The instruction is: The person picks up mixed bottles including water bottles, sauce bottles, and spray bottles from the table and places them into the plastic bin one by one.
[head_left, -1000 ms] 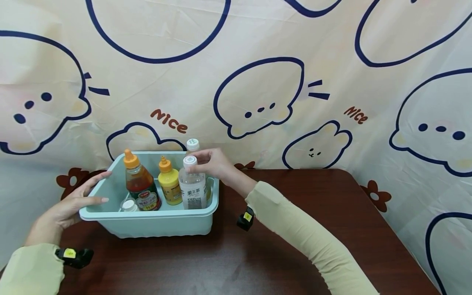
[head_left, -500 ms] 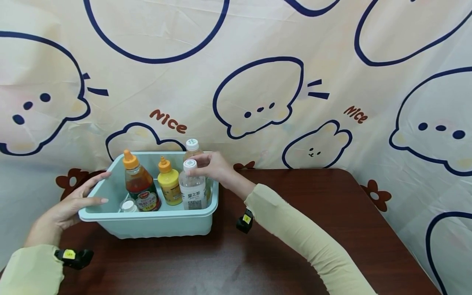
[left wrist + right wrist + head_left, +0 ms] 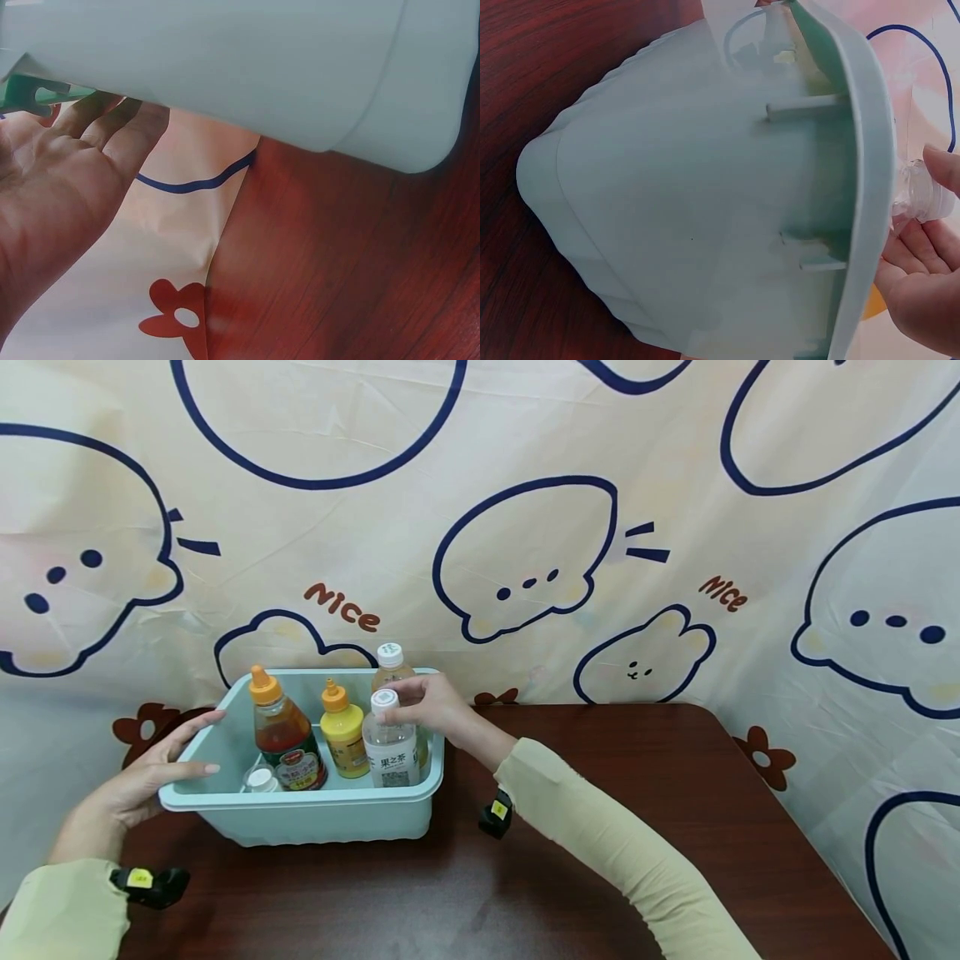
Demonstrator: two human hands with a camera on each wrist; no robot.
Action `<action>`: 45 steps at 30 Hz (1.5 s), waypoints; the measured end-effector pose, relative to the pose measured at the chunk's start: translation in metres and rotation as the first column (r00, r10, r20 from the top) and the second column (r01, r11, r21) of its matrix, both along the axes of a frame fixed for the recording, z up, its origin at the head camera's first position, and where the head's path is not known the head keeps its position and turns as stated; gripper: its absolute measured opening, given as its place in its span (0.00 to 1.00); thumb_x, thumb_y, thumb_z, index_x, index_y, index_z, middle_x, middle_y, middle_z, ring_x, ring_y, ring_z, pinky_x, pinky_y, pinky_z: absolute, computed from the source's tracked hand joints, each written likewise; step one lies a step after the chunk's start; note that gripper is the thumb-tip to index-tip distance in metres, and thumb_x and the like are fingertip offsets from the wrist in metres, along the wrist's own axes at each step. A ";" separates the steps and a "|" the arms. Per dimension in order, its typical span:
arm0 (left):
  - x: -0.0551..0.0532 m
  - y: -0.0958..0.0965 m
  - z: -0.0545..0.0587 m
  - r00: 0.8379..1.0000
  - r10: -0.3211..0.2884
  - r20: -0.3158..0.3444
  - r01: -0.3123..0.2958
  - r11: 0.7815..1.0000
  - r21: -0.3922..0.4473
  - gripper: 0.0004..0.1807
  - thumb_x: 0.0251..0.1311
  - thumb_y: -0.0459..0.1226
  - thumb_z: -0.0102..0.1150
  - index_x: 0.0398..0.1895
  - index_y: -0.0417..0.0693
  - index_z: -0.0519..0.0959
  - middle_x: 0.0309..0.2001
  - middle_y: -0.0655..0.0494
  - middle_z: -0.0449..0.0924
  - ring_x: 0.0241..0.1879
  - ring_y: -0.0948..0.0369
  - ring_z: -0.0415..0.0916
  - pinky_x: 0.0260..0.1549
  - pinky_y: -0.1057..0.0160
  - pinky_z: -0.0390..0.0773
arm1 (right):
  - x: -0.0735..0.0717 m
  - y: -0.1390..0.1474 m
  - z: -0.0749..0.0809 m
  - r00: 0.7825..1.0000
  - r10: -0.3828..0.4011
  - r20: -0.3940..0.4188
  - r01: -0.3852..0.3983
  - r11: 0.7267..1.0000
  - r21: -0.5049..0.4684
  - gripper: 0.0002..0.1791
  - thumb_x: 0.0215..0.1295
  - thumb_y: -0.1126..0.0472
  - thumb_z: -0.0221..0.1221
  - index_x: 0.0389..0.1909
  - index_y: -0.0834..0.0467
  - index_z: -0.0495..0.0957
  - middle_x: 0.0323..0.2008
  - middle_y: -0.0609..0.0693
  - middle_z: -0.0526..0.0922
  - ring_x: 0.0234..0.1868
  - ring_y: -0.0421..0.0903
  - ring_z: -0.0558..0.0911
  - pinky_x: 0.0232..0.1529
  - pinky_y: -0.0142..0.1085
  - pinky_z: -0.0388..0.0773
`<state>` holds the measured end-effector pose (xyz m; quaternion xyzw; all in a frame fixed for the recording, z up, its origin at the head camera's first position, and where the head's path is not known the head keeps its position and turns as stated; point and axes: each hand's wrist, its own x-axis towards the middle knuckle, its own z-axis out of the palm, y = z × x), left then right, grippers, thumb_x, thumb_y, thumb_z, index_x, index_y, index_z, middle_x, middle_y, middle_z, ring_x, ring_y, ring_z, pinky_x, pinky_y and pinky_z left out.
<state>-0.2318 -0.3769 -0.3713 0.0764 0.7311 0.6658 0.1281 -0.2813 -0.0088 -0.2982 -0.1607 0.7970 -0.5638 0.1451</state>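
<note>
My left hand grips the left end of a light blue plastic bin, thumb over the rim. In the left wrist view its fingers reach up under the rim. My right hand pinches a clear bottle near its white cap, thumb and fingers on either side of the neck. That bottle stands inside the bin at the right, its base hidden by the front wall. Right behind it is another white-capped bottle, partly hidden by my fingers. In the right wrist view the bin's end wall covers most of the bottle.
Also in the bin are a brown squeeze bottle with an orange cap, a yellow squeeze bottle and a low white-capped container. The bin stands on a dark wooden table, before a printed cloth.
My right hand has lowered the clear bottle slightly into the bin, its cap now a little lower and further left. My left hand keeps its hold on the bin.
</note>
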 end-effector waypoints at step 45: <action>-0.005 -0.006 0.007 1.000 -0.011 -0.026 0.009 0.998 -0.064 0.32 0.61 0.29 0.48 0.62 0.73 0.57 0.55 0.64 0.56 0.38 0.65 0.76 0.31 0.57 0.80 | -0.003 0.003 0.000 1.000 -0.007 -0.008 0.007 1.000 0.017 0.22 0.46 0.59 0.69 0.46 0.52 0.80 0.43 0.43 0.81 0.46 0.40 0.76 0.51 0.40 0.72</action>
